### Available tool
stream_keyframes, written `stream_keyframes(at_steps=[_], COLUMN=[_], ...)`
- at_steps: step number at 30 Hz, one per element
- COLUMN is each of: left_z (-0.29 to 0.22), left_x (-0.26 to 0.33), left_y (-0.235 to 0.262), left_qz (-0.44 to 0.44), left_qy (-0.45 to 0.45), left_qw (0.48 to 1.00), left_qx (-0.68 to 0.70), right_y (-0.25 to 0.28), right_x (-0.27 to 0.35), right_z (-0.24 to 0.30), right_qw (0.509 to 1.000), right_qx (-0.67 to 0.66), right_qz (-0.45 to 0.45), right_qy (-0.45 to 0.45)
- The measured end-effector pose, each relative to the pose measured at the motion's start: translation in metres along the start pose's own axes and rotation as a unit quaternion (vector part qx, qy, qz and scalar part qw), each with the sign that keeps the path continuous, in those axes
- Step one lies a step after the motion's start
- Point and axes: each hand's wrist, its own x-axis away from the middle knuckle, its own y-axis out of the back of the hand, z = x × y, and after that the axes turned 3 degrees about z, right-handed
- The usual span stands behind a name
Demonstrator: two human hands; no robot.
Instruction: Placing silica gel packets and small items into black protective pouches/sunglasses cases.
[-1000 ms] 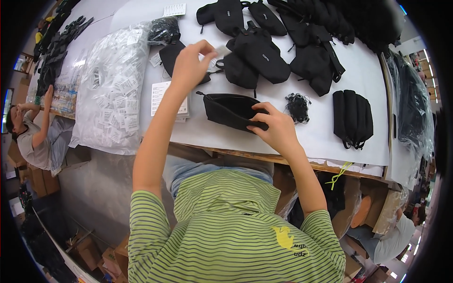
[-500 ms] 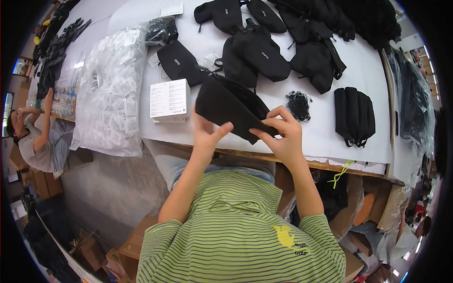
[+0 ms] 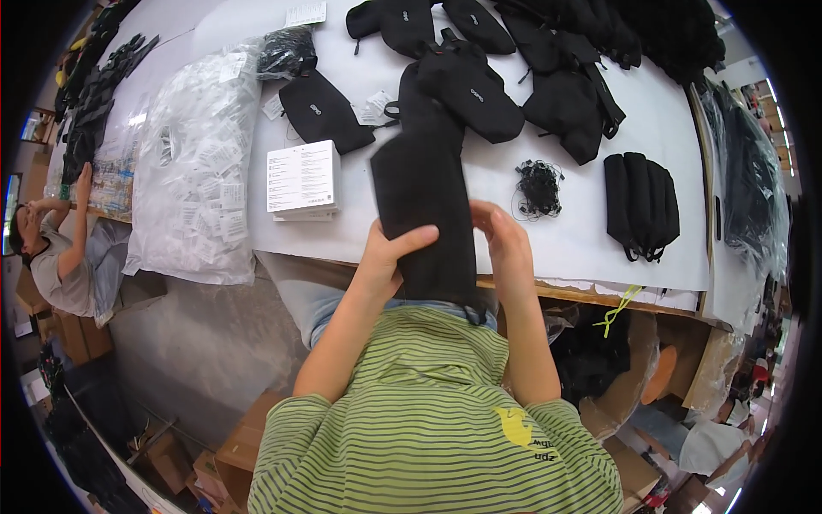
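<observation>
Both hands hold one long black fabric bag upright over the near edge of the white-covered table, just above the person's lap. The left hand grips the bag's lower left side, thumb laid across the front of the cloth and fingers wrapped behind it. The right hand presses against the bag's right edge with the fingers bent toward the cloth; it appears to be grasping that edge, though the contact is partly hidden by the bag itself. The bag's lower end hangs down past the table edge to the person's green striped shirt, and its upper end rises in front of the other goods on the table. Just left of the bag lies a stack of white printed cards, and beyond that a large clear plastic sack of small packets that droops over the table edge. A flat black pouch lies behind the cards, touching a small dark bundle in clear wrap. To the right of the hands sit a tangle of black cords and, farther right, a folded black pack with ribbed panels. More black bags are spread over the far part of the table. At the far left another person leans over the table's end.
</observation>
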Motion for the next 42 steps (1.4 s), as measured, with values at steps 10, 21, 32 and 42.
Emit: stream_keyframes(at_steps=[10,21,32,42], left_z=[0.015,-0.003,-0.005,-0.009], left_x=[0.008,-0.014,-0.006,0.008], left_y=[-0.015,0.008,-0.005,0.004], left_qz=[0.083,-0.033,-0.087,-0.069], left_qy=[0.144,0.151,0.020,-0.386], left_qw=[0.986,0.980,0.993,0.688], left_qx=[-0.023,0.127,0.074,-0.611], right_y=[0.016,-0.012,-0.011,0.041], right_x=[-0.023,0.019,0.020,-0.011], right_z=[0.026,0.039,0.058,0.020], right_qw=[0.969,0.961,0.841,0.953], right_qx=[0.138,0.250,0.502,0.291], right_qz=[-0.129,0.026,0.008,0.056], right_qy=[0.160,0.111,0.204,0.055])
